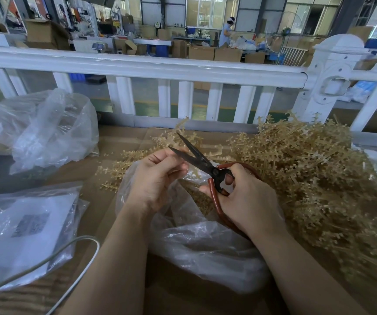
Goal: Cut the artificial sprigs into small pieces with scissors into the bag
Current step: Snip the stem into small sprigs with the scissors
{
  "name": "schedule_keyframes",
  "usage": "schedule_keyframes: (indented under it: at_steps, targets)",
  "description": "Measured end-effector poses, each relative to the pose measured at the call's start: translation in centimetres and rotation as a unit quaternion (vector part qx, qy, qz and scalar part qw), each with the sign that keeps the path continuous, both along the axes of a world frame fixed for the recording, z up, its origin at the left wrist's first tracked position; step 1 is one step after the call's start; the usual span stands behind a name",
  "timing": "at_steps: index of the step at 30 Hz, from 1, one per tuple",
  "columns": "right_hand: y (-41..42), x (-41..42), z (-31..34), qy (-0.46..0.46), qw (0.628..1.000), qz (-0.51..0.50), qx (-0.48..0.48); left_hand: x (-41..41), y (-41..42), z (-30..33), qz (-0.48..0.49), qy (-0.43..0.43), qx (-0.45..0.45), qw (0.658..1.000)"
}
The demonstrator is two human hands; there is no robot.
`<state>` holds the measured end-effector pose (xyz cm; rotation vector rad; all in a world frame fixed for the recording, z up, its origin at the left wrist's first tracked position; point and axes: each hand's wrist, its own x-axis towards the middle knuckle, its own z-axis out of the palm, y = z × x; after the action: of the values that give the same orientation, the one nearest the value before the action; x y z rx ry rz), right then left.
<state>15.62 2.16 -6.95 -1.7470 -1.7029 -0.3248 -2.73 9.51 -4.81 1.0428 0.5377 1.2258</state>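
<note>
Clear crumpled plastic bag (pixel 205 253) under both hands: right hand (pixel 249 198) grips red-handled black scissors (pixel 202 160), left hand (pixel 158 178) pinches a sprig piece; tan plastic sprigs (pixel 314 169) heap right, white railing (pixel 142 67) behind.

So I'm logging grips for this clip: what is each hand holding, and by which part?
Right hand holds the open scissors by their red loop handles. Left hand is curled, but what it pinches cannot be told.

Sprig heap (pixel 314 173) right of bag (pixel 205 246) (scissors (pixel 201 160) above).
</note>
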Motion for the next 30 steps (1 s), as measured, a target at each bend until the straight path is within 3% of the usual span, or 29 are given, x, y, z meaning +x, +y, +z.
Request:
schedule_keyframes:
  at_steps: [30]
  targets:
    - [-0.08,-0.03,-0.2,0.01,1.0,-0.001,0.016,0.47,-0.27,-0.11,-0.068,-0.011,-0.018,0.997]
